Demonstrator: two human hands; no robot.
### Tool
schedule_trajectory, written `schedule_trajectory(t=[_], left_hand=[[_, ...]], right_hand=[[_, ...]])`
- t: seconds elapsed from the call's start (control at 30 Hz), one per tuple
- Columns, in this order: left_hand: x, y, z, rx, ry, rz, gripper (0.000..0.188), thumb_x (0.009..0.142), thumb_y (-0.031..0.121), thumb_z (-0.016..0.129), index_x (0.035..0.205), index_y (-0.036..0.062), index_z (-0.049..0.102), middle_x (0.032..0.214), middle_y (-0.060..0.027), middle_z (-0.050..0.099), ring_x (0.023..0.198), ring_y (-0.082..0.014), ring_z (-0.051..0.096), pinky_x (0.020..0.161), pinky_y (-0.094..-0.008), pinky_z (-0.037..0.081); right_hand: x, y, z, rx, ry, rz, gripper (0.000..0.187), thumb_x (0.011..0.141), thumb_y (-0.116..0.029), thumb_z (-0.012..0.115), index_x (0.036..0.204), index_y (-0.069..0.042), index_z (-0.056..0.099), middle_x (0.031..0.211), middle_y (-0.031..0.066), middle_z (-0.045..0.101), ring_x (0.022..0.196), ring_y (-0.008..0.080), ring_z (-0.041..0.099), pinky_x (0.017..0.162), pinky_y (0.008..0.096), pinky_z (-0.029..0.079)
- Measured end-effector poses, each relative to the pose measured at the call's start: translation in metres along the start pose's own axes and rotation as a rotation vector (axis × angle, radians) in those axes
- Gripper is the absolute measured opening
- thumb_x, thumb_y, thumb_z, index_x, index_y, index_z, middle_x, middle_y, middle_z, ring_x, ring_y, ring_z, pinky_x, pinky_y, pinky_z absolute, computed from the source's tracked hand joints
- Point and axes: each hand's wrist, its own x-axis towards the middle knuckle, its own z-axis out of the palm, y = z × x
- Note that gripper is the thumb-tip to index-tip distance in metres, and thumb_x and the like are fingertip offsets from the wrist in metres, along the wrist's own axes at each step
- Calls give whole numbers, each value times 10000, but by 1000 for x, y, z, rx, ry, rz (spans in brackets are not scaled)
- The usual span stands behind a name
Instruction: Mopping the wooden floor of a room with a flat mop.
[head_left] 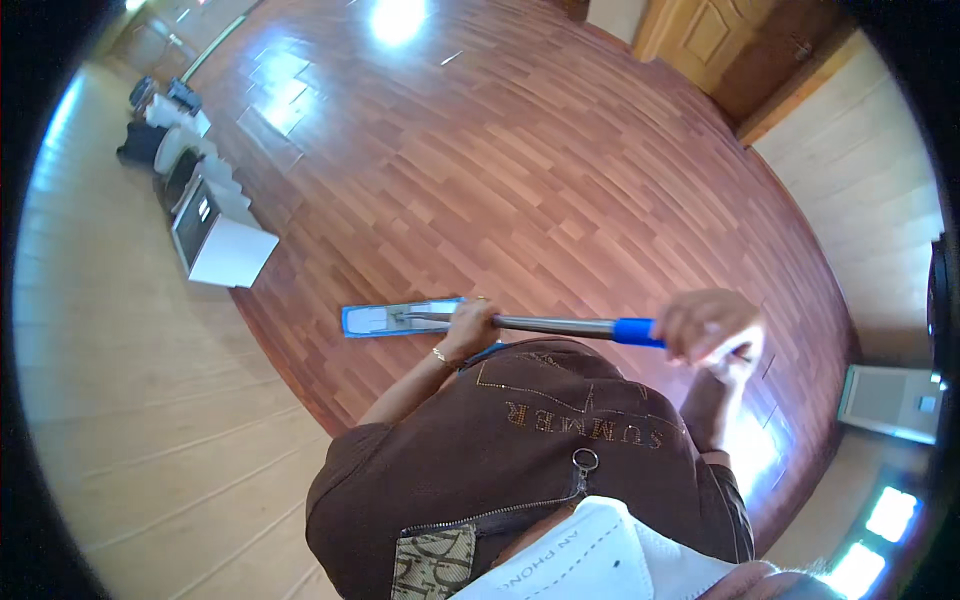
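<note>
A flat mop (555, 324) with a silver metal pole crosses in front of my body. My left hand (471, 329) is wrapped round the pole near its lower part, with a bracelet on that wrist. At the blue grip of the upper end, my right hand (708, 328) is closed round the handle, slightly blurred. The mop head (372, 320), a pale rectangle edged in blue, lies on the brown wood-plank floor (520, 190) to the left. Part of the head is hidden behind my left hand and body.
Along the left wall stand a white cabinet (232, 250) and several other white and dark items. A wooden door (712, 50) is at the far right. A pale box-like unit (890, 402) stands by the right wall. Light glares off the floor.
</note>
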Motion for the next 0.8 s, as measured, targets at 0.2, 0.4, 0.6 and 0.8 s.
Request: schedule_trajectory(t=[0.2,0.4,0.6,0.8], left_hand=[[63,44,-1,-188,-208,214,95,696,149,599,679,86,531,680,-137,574,687,-361,598,603,-478,462],[129,45,20,-131,-283,483,110,716,98,579,686,86,474,667,-95,540,685,-315,594,600,-461,461],[168,84,43,-226,-455,587,105,776,91,548,695,71,484,665,-115,532,706,-331,572,639,-460,430],[188,104,85,-364,-429,851,113,725,106,607,673,100,507,610,-90,538,644,-306,588,608,-427,452]], right_hand=[[-20,-73,-4,-409,-103,9,277,939,-272,544,874,-54,701,718,74,655,677,236,678,689,401,542],[-17,-84,53,-824,29,71,237,933,-290,568,883,-116,722,682,12,617,701,189,677,665,353,545],[-15,-88,94,-937,93,226,132,777,-246,725,883,-168,727,643,-36,576,627,147,643,628,312,544],[-21,-79,123,-1098,224,204,144,755,-165,695,896,-143,709,696,-11,612,664,153,651,683,314,534]])
